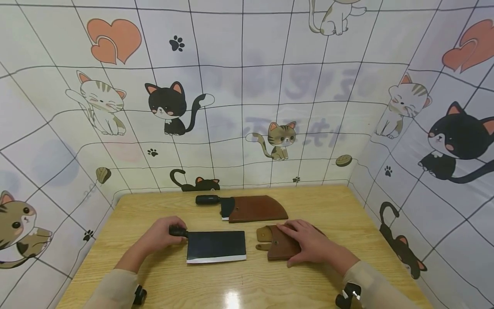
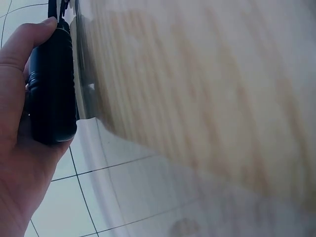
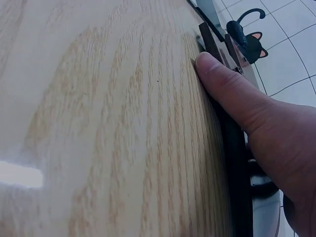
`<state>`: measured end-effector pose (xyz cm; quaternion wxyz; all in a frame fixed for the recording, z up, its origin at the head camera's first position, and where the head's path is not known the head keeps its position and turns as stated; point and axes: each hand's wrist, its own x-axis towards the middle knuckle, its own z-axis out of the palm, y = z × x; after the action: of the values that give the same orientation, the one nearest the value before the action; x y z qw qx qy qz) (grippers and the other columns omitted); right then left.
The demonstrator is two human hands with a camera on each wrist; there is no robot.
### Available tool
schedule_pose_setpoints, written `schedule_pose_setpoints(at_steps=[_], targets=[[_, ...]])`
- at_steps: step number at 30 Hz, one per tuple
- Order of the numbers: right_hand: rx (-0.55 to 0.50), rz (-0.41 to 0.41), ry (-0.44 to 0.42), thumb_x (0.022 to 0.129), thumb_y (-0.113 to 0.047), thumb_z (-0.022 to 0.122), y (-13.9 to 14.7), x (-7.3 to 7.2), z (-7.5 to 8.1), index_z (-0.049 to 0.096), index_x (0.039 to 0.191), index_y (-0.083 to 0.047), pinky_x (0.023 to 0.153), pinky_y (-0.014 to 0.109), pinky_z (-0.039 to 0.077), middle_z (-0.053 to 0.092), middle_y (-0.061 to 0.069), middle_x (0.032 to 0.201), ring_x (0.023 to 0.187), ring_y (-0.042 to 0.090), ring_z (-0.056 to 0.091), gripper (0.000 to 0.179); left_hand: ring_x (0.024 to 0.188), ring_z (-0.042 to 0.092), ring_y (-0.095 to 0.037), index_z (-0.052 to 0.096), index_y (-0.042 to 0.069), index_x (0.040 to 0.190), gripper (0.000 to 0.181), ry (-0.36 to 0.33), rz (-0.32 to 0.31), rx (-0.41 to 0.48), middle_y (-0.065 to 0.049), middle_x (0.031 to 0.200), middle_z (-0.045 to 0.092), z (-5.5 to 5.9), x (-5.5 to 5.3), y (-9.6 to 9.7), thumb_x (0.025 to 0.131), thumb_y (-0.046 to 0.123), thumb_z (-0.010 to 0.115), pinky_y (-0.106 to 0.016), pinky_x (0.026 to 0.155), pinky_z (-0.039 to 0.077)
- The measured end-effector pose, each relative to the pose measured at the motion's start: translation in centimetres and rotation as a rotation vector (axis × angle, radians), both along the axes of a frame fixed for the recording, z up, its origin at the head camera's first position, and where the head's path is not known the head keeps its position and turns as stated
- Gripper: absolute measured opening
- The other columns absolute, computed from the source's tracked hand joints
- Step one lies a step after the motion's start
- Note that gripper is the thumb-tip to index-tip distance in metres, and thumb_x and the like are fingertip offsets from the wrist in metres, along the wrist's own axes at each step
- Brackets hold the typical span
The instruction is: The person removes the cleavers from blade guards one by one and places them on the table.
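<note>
My left hand (image 1: 167,234) grips the black handle (image 2: 53,89) of a cleaver. Its dark rectangular blade (image 1: 216,244), with a pale edge toward me, lies flat over the table and points right. To the right, my right hand (image 1: 308,242) holds a brown leather knife sheath (image 1: 275,246) from above, its thumb (image 3: 222,81) at the near edge and the other fingers toward the far side. The sheath's strap and tab stick out at its left end, facing the cleaver's blade. Part of the sheath is hidden under the palm.
Behind both hands lies a second knife with a black handle (image 1: 207,200), its blade covered by another brown leather sheath (image 1: 258,208). The light wooden table (image 1: 200,287) is bordered by a white cat-print sheet (image 1: 231,146) at the back and both sides.
</note>
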<state>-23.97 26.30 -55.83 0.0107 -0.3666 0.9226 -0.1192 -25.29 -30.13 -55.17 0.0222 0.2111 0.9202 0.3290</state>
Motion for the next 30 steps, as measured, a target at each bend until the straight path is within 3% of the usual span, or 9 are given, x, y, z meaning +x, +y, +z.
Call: schedule_pose_setpoints(at_steps=[6, 12, 30], targets=[[-0.017, 0.037, 0.006, 0.079, -0.085, 0.078, 0.08, -0.04, 0.07, 0.042, 0.173, -0.022, 0.115, 0.067, 0.043, 0.049, 0.012, 0.163, 0.148, 0.039, 0.048, 0.119, 0.094, 0.064, -0.014, 0.076, 0.024, 0.105, 0.025, -0.053, -0.007, 0.009, 0.008, 0.105, 0.072, 0.27, 0.0, 0.3, 0.089, 0.022, 0.095, -0.035, 0.08, 0.053], [-0.003, 0.026, -0.047, 0.078, -0.086, 0.078, 0.05, -0.17, 0.18, 0.04, 0.173, -0.022, 0.117, 0.066, 0.042, 0.046, 0.009, 0.166, 0.151, 0.038, 0.045, 0.12, 0.095, 0.063, -0.016, 0.075, 0.023, 0.104, 0.026, -0.093, 0.002, -0.003, 0.008, 0.104, 0.071, 0.62, -0.01, 0.54, 0.089, 0.023, 0.096, -0.036, 0.082, 0.052], [-0.03, 0.009, -0.091, 0.071, -0.087, 0.082, 0.16, -0.5, 0.0, 0.039, 0.174, -0.02, 0.117, 0.068, 0.041, 0.043, 0.011, 0.168, 0.154, 0.041, 0.041, 0.13, 0.098, 0.063, -0.015, 0.075, 0.024, 0.107, 0.028, -0.093, -0.019, -0.043, 0.01, 0.105, 0.07, 0.55, -0.25, 0.27, 0.089, 0.03, 0.096, -0.039, 0.086, 0.053]])
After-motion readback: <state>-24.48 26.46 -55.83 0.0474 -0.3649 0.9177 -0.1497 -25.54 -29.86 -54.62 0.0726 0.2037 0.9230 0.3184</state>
